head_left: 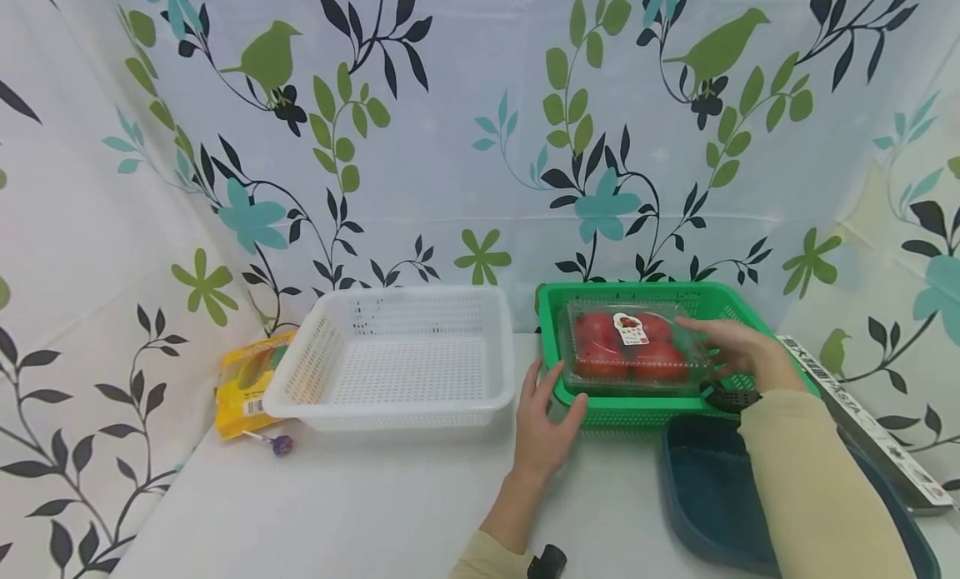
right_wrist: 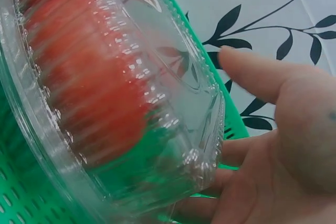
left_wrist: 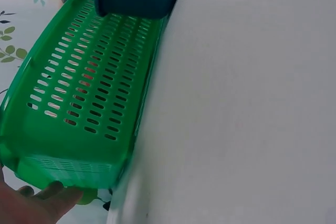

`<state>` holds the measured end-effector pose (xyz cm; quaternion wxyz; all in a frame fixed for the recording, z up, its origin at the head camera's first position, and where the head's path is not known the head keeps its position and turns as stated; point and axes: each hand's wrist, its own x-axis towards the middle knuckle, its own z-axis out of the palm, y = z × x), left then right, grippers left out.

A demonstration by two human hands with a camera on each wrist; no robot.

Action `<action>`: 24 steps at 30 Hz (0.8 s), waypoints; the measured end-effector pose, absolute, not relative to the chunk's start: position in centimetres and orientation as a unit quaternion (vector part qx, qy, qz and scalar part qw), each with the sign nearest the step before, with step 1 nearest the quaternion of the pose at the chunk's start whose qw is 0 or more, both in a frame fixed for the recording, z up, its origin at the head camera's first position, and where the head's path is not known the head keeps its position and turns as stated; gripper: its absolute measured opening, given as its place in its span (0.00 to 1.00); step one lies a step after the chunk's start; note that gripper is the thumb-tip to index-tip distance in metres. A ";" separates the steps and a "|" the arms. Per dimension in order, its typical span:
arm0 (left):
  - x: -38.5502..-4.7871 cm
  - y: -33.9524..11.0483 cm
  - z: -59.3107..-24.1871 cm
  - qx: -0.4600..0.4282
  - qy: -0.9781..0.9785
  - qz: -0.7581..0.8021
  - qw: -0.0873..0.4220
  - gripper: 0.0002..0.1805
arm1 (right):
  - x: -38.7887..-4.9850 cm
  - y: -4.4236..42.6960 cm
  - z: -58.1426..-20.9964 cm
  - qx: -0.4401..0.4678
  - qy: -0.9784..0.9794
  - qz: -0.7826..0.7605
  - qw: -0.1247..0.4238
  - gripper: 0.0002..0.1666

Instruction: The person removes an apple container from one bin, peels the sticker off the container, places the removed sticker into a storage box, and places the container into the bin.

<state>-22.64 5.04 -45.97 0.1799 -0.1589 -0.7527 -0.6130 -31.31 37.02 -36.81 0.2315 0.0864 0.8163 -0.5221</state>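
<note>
A clear plastic pack of red tomatoes with a white label lies in the green basket. At the pack's right end is my right hand. In the right wrist view, fingers reach around that end, while the thumb stands apart from the lid. My left hand is at the basket's left front corner with its fingers spread. The left wrist view shows those fingertips close by the basket's end wall; whether they touch it, I cannot tell.
A white basket stands left of the green one. Beside it are a yellow packet and a lollipop. A dark blue tub sits under my right forearm, with a long narrow box along the right. Patterned cloth hangs behind.
</note>
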 end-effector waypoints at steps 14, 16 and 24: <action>-22.9 5.2 -46.8 -0.162 -0.719 -0.658 0.156 0.29 | -31.4 37.5 -38.3 0.092 0.809 -0.525 0.247 0.63; -22.9 5.3 -46.8 -0.162 -0.718 -0.659 0.154 0.29 | -31.4 37.6 -38.3 0.094 0.809 -0.526 0.244 0.63; -23.0 5.3 -46.9 -0.171 -0.707 -0.667 0.158 0.29 | -31.4 37.7 -38.6 0.090 0.791 -0.554 0.244 0.61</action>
